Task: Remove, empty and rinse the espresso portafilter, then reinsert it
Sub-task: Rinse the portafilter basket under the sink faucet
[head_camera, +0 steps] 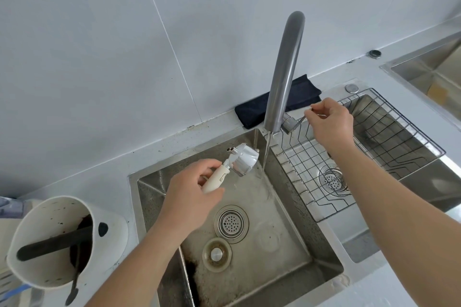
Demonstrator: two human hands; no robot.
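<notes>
The portafilter (pixel 243 161) has a shiny metal head and a cream handle. My left hand (pixel 192 189) grips that handle and holds the head over the left sink basin (pixel 287 244), just left of a thin water stream (pixel 266 152). The stream falls from the tall grey faucet (pixel 284 70). My right hand (pixel 330 121) pinches the faucet's thin lever (pixel 300 120) behind the spout. Water spreads over the basin floor around the drain strainer (pixel 230 224).
A white knock box (pixel 50 239) with a black bar and dark coffee grounds stands on the counter at the left. A wire rack (pixel 374 147) sits in the right basin. A dark folded cloth (pixel 294 99) lies behind the faucet. A loose sink plug (pixel 216 254) lies near the strainer.
</notes>
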